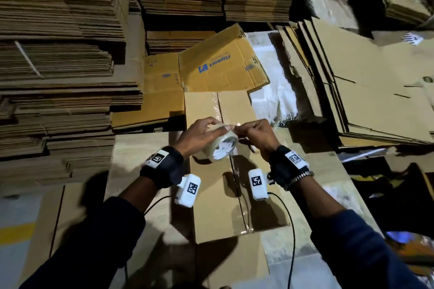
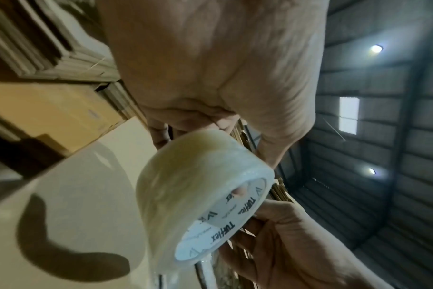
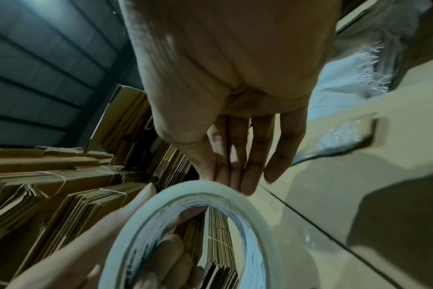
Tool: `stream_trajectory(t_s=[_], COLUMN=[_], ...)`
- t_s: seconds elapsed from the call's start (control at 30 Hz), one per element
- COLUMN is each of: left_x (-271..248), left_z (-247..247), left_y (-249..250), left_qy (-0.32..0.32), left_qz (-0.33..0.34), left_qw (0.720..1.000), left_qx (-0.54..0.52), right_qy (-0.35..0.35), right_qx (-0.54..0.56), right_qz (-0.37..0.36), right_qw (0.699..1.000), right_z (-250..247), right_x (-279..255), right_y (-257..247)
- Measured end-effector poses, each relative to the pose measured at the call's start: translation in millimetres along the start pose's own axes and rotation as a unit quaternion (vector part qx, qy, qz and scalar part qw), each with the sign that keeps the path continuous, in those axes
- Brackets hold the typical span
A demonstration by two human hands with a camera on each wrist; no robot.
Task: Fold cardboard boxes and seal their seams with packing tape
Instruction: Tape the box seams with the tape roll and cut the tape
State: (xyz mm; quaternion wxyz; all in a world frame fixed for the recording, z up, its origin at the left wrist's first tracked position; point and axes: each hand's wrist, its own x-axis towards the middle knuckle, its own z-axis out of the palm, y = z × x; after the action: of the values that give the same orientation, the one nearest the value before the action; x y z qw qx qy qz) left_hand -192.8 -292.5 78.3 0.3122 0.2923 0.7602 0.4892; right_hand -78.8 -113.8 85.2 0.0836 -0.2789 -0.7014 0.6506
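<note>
Head view: glossy clear tape roll gripped by left hand, right hand fingers pinching its edge.

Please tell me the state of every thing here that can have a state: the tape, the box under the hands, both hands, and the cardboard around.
Tape roll: held up above the box, partly used.
Box: flaps closed, far part of the seam taped, near part not yet.
Left hand: grips the tape roll.
Right hand: fingertips at the roll's edge, seemingly picking at the tape end.
Printed carton: flattened, lying behind the box.
Cardboard stacks: flat, piled up.
</note>
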Motion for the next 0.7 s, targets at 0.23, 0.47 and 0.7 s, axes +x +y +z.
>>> stream_trajectory(t_s=[0.23,0.47,0.7], left_x=[-63,-148,-207], left_z=[22,13,40], left_y=[1,-32,-55], left_qy=[0.042,0.069,0.092], left_qz=[0.050,-0.021,-0.045], left_qw=[0.980,0.984,0.973], left_qx=[0.186,0.160,0.209], right_qy=[0.022,0.121,0.155], right_qx=[0.056,0.087,0.134], right_qz=[0.017,0.013,0.012], right_qw=[0.998,0.989,0.979], right_z=[-7,-91,-84], right_x=[-62,-132,-189], right_y=[39,94,139])
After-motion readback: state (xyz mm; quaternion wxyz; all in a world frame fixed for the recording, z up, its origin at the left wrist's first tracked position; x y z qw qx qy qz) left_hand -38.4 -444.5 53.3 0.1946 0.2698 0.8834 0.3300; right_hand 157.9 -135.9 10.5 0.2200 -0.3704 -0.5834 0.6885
